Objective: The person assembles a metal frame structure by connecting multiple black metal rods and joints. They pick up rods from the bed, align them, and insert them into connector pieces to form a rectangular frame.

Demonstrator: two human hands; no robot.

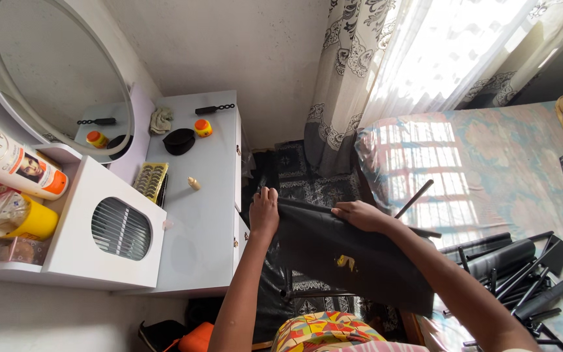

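The left hand was extended forward from the near edge of the view, forearm nearly straight, palm down. Its fingers were curled over the far left corner of a black bag and closed on that edge. The right hand reached in from the near right, arm bent at the elbow, wrist angled to the left. It lay flat on the upper edge of the same bag, fingers together; whether they gripped the fabric or only pressed on it could not be told.

The bag was a long, flat piece of dark material (matte, with soft creases) carrying one small yellow mark near its middle. It was held above the patterned dark rug, in the gap between the white dressing table on the left and the bed on the right, and slanted from the hands down toward the near right.

On the near right of the bed lay a bundle of black rods and tubes, and one thin black rod stood out just beyond the right hand. On the table's far end rested a black bowl and a small orange-lidded jar.
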